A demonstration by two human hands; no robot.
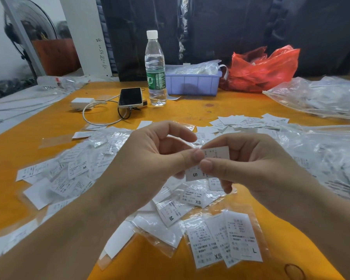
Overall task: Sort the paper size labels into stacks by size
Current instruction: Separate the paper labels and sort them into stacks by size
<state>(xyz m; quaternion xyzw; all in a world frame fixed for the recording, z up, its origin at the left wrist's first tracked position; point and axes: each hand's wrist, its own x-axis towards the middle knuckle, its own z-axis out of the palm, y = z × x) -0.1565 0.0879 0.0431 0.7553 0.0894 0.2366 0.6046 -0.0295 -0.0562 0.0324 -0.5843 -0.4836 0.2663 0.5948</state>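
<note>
Centre of frame, raised above the table: one small white rectangular paper label printed "S" (207, 164), flat and matte, rows of fine print over the letter. Both hands pinch it. Left hand (150, 158) has its thumb pressed on the label's left edge with fingers curled behind; right hand (249, 164) has thumb and forefinger closed on its right half, other fingers curled under. Directly beneath, a loose heap of white paper labels and clear glossy sleeves (85, 164) spreads across centre and left; legible letters there: two "M", one "XS". Lower right of centre, one crinkled clear plastic sleeve holding three fanned labels (224, 239), one reading "XS", one "L", the third's letter hidden. Upper right of centre, a smaller scatter of white labels (245, 122) lies flat. All rest on one orange smooth-topped table (18, 178). Right edge: piled clear plastic bags (319, 98), wrinkled, contents blurred. Top centre: one clear ribbed plastic water bottle with white cap and green label (155, 69), upright; just left of it one dark-screened smartphone (130, 97) with a white cable running to one white boxy charger (81, 102). Behind the bottle, one lavender rectangular plastic bin (192, 82); beside that, one crumpled red plastic bag (261, 69). Upper left: one dark standing fan (26, 23).
</note>
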